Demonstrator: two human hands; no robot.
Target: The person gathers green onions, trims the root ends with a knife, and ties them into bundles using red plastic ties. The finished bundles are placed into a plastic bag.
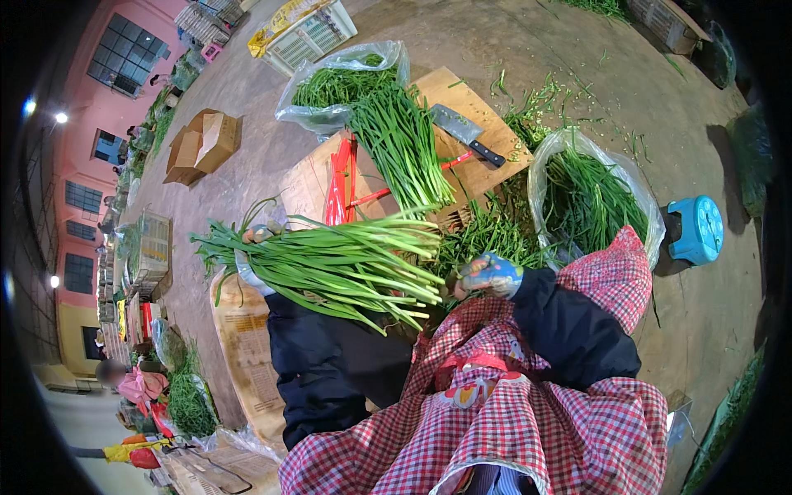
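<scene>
My left hand, in a glove with bare fingertips, grips a loose bunch of long green garlic chives by the leafy end. Their pale stem ends point right, towards my right hand. That hand wears a blue patterned glove; its fingers are curled, and whether they pinch anything is hidden. Beyond the bunch, a neat bundle of chives lies across a wooden board. A cleaver with a black handle rests beside it. Red plastic ties lie on the board, one strip passing under the bundle.
Plastic bags of greens stand behind the board and at its right. Trimmings heap below the board. A blue stool, a cardboard box and a white crate stand around. A person is at far left.
</scene>
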